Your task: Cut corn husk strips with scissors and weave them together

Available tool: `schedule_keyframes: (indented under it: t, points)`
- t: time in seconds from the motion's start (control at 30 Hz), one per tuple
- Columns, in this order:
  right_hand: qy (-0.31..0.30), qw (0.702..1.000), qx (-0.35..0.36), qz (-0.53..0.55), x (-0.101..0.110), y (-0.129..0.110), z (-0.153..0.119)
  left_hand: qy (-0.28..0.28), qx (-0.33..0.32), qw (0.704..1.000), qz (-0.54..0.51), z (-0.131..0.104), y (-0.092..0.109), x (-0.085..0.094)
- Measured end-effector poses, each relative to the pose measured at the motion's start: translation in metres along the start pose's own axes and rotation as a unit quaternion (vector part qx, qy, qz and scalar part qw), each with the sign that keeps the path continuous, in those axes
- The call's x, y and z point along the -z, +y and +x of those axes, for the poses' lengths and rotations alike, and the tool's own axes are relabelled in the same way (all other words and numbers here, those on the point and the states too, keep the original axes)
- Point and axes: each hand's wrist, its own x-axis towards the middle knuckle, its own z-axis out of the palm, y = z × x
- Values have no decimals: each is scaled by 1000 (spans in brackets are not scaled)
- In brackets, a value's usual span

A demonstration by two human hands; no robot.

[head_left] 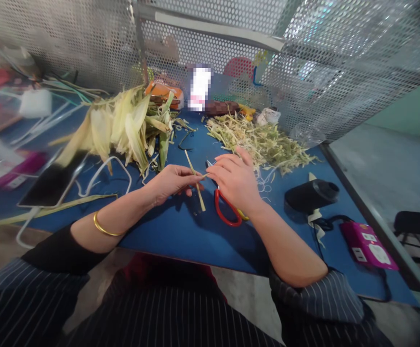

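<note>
Between thumb and fingers, my left hand (176, 183) pinches a narrow strip of dried corn husk (200, 200) that sticks out above and below the grip. My right hand (234, 182) has its fingertips together at a thin piece running across from the left hand, seemingly part of the same husk. Beneath the right palm lie red-handled scissors (228, 221), partly covered, on the blue table (181, 236). A pile of shredded husk (260, 140) sits just beyond the right hand. Whole corn husks (123, 123) are heaped behind the left hand.
A black tablet or phone (53, 183) with a white cable (103, 168) lies at left. To the right are a black cylinder (311, 195) and a magenta box (369, 245). A lit phone screen (200, 89) stands at the back, before a perforated metal panel (210, 48).
</note>
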Motion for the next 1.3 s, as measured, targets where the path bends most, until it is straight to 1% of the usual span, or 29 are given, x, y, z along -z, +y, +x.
schedule_keyframes:
  t: [0.27,0.37,0.47,0.6,0.87,1.0,1.17,1.3]
  points:
    - [-45,998,-33,25,2,-1,1,-19,-4,999,40,-1,-1,-2]
    - [-58,996,-56,42,0,-2,1,-23,-6,999,36,0,-2,-2]
    - [-69,993,-76,62,-3,-1,-1,-14,-3,1000,27,0,-2,-4]
    - [-74,990,-91,81,-4,1,-2,-3,1,1000,25,-1,-1,-6]
    - [-74,988,-107,87,-4,-1,-1,-36,19,999,11,0,-1,-4]
    - [-61,990,-106,76,-3,-4,-1,-41,17,999,0,0,-2,-3]
    - [-33,995,-90,32,-6,-7,-2,-59,36,998,-3,-1,-2,-3]
    - [1,994,-102,26,-4,-5,-2,-42,37,997,-49,-1,-1,-4]
